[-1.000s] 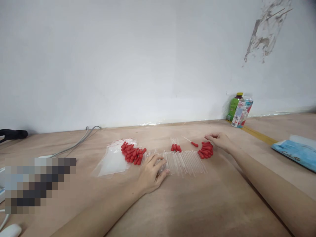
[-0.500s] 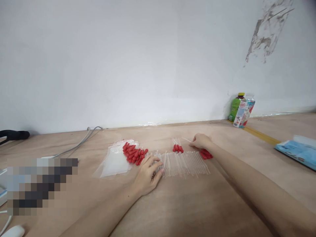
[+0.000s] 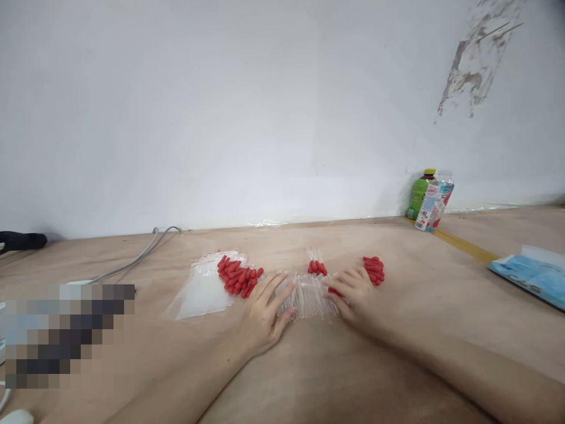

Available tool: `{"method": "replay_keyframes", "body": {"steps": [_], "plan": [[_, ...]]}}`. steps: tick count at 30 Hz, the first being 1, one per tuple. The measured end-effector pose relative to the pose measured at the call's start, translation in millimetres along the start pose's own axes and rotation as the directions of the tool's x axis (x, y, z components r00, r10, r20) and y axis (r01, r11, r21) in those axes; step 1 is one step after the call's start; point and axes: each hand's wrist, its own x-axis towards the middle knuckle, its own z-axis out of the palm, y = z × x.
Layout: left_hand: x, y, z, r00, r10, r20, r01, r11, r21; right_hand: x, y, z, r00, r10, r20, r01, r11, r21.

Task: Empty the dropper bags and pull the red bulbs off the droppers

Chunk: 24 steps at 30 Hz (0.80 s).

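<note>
My left hand point(image 3: 267, 312) rests with fingers spread on the left end of a row of clear thin tubes point(image 3: 309, 300). My right hand point(image 3: 353, 294) lies over the right part of that row, closed around a red rubber bulb point(image 3: 333, 291) that shows at its fingertips. Behind the tubes are a few tubes with red bulbs on their ends point(image 3: 317, 267). A pile of red bulbs point(image 3: 238, 275) lies to the left, partly on clear plastic bags point(image 3: 205, 291). Another group of red bulbs point(image 3: 374, 270) sits just beyond my right hand.
Two bottles, one green point(image 3: 419, 193) and one white and clear point(image 3: 434, 203), stand by the wall at the back right. A blue packet point(image 3: 532, 275) lies far right. Grey cables point(image 3: 148, 250) and a blurred patch are at the left.
My right hand has moved left and nearer, from beside the right red bulbs onto the tubes. The thin stick or tube it held is no longer seen there. My left hand's fingers have stretched out.
</note>
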Motion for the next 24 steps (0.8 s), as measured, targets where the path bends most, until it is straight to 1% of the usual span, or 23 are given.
{"method": "replay_keyframes", "body": {"steps": [1, 3, 6, 8, 11, 17, 24], "plan": [[0.2, 2.1, 0.2, 0.999, 0.036, -0.009, -0.035, 0.999, 0.020, -8.0, -8.0, 1.5, 0.998, -0.040, -0.045, 0.041, 0.999, 0.015], [0.6, 7.2, 0.5, 0.994, 0.110, -0.028, -0.108, 0.993, 0.042, -17.7, -20.8, 4.0, 0.990, -0.107, -0.087, 0.111, 0.993, 0.045], [1.3, 14.4, 1.0, 0.979, 0.200, -0.048, -0.198, 0.979, 0.056, -18.7, -31.7, 5.9, 0.983, -0.161, -0.089, 0.168, 0.982, 0.081], [1.8, 17.6, 1.6, 0.970, 0.237, -0.051, -0.235, 0.971, 0.049, -16.0, -34.2, 6.7, 0.981, -0.172, -0.085, 0.180, 0.979, 0.096], [1.7, 18.9, 2.9, 0.966, 0.253, -0.043, -0.253, 0.967, 0.004, -14.2, -33.7, 8.3, 0.977, -0.193, -0.095, 0.203, 0.974, 0.104], [-1.9, 16.8, 3.1, 0.968, 0.250, -0.023, -0.251, 0.964, -0.089, -18.5, -29.9, 9.9, 0.960, -0.266, -0.085, 0.275, 0.953, 0.129], [-1.9, 17.7, 0.2, 0.966, 0.259, 0.009, -0.254, 0.953, -0.166, -21.6, -28.2, 6.8, 0.933, -0.346, -0.093, 0.355, 0.930, 0.096]]}}
